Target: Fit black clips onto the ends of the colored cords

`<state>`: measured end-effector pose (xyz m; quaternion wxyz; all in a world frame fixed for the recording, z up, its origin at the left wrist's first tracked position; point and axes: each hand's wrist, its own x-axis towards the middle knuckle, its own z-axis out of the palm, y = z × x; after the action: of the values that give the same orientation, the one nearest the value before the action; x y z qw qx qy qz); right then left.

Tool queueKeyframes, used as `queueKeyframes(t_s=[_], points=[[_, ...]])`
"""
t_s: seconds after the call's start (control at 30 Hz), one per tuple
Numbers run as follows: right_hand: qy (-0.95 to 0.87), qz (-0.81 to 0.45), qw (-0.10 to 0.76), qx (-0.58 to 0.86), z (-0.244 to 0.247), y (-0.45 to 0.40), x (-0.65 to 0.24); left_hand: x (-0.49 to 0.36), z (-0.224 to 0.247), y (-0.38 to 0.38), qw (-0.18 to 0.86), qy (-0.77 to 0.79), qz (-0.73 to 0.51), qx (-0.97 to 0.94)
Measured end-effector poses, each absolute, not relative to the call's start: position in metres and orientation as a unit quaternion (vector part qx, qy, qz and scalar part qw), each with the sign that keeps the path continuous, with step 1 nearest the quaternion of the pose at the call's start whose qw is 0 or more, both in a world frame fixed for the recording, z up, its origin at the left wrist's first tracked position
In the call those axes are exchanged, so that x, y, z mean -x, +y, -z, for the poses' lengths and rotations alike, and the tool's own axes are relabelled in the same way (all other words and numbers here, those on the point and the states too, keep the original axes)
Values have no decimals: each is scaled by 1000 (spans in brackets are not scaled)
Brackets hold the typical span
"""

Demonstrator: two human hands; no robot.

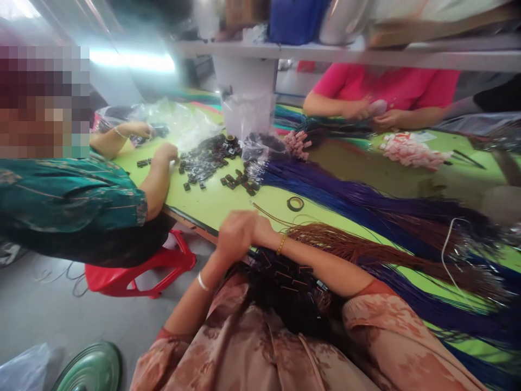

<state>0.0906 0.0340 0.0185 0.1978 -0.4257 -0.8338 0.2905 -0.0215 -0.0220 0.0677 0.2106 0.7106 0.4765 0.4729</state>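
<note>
My left hand (235, 232), with a white bangle at the wrist, is closed and pressed against my right hand (262, 229) at the table's front edge. The right wrist wears a beaded yellow bracelet, and its fingers are mostly covered by the left hand. Motion blurs both hands, and whatever they grip is hidden. Below them, a heap of small black blocks (287, 277) lies in my lap. Beside my right forearm, a bundle of brown wires (345, 247) runs along the table. A thin wire end (264, 210) sticks up just behind the hands.
On the green table (195, 209) lie a tape roll (295, 203), black blocks (203, 160), blue wires (317, 184) and pink pieces (411, 151). A co-worker in a green top (73, 212) sits left on a red stool (118, 278). Another in pink (391, 89) works opposite, beneath a shelf (260, 50).
</note>
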Motion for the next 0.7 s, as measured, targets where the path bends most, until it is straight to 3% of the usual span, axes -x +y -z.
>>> queueKeyframes(t_s=[0.13,0.27,0.43,0.7], points=[[-857,-208,84,463,-27,32,-89,66,-41,60,126,636,-399,-649],[-863,-183,58,467,-32,31,-89,84,-19,113,83,630,-261,-727],[-858,-201,109,461,-30,31,-92,90,-14,122,46,639,-171,-749],[-770,-378,275,435,-26,40,-89,120,-22,92,96,711,-206,-665]])
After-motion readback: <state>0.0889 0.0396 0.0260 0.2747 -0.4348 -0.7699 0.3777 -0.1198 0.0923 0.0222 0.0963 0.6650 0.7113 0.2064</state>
